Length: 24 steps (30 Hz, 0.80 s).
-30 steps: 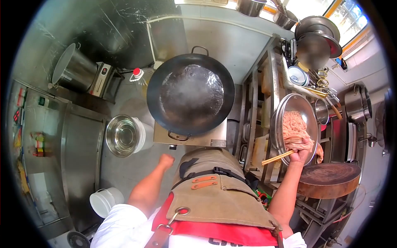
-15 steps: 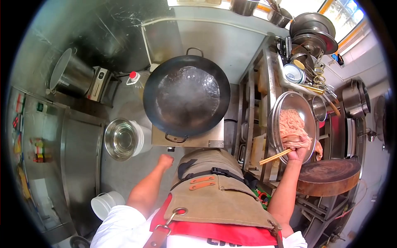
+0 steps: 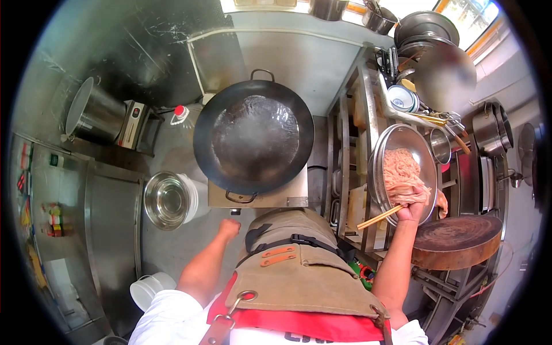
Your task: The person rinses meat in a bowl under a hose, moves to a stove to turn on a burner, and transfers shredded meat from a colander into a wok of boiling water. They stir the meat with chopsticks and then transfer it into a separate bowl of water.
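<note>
My right hand (image 3: pixel 410 211) is closed around a pair of wooden chopsticks (image 3: pixel 376 218), whose ends stick out to the left. It reaches over the near side of a metal bowl (image 3: pixel 424 155) and touches the pale pink shredded raw meat (image 3: pixel 401 169) inside. How much meat the fingers grip is hidden. My left hand (image 3: pixel 229 229) is curled into a fist by the stove's front, just below a small black knob (image 3: pixel 235 212), with nothing visible in it. Ahead, a large black wok (image 3: pixel 204 135) rests on the steel stove (image 3: pixel 267 198), holding steaming clear liquid (image 3: pixel 259 132).
A round wooden chopping block (image 3: pixel 457 241) stands right of my right forearm. A steel rack (image 3: pixel 345 144) holds utensils and bowls. On the left are a steel basin (image 3: pixel 167 201) on a white bucket, a red-capped bottle (image 3: pixel 180 112) and a tall pot (image 3: pixel 95 112).
The view has shifted slightly, so the wok and bowl sit a little further left. Both hands keep about the same place relative to the stove and bowl.
</note>
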Motion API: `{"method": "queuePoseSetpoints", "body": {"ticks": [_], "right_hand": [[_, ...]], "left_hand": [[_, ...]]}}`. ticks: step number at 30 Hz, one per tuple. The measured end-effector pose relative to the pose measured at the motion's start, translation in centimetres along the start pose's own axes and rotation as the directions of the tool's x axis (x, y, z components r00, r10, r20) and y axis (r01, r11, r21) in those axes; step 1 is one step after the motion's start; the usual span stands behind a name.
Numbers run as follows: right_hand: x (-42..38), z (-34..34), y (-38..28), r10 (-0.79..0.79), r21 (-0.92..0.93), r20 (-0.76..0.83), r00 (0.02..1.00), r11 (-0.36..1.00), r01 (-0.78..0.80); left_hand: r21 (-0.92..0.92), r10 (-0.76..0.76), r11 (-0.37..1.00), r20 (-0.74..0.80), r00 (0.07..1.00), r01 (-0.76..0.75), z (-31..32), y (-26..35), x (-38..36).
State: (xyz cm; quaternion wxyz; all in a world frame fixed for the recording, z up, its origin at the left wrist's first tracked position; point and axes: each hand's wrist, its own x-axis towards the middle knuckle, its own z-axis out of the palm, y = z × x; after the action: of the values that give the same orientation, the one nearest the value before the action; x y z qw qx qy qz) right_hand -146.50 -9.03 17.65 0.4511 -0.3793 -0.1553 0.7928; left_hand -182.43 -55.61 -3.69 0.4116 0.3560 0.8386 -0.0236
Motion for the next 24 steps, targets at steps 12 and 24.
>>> {"method": "queuePoseSetpoints", "body": {"ticks": [12, 24], "right_hand": [[0.2, -0.4, -0.1, 0.063, 0.025, 0.074, 0.995, 0.998, -0.065], [0.1, 0.2, -0.8, 0.182, 0.090, 0.156, 0.971, 0.976, -0.197]], "left_hand": [[-0.256, -0.013, 0.966, -0.116, 0.993, -0.017, 2.3, -1.5, 1.1], [-0.081, -0.122, 0.990, -0.064, 0.990, 0.117, 4.5, -2.0, 4.0]]}}
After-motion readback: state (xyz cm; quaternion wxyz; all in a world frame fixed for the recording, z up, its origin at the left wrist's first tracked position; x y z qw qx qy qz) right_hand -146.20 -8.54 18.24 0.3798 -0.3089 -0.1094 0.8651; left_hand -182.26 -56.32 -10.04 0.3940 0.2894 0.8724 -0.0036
